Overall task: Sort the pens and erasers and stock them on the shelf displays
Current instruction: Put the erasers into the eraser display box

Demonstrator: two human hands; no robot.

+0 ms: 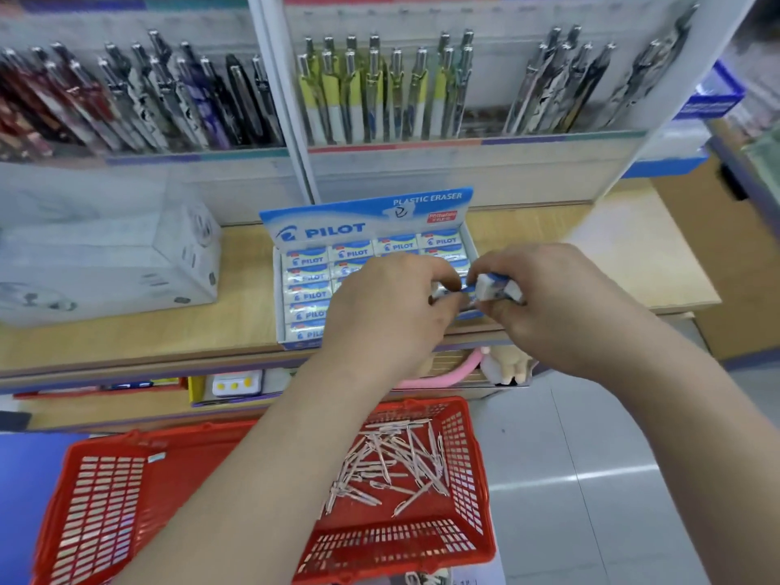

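Eraser-stocking was in hand: the right hand (553, 308) pinched an eraser (491, 287) just over the display box (337, 223) on the shelf (548, 230); the left hand (386, 308) gripped a second eraser (441, 292). Next, I reckoned, both needed seating squarely in its gap.

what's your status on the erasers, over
Right hand grips an eraser over the box. Left hand pinches a second eraser, mostly hidden. Nothing blocking the box. Pens lie in the basket.
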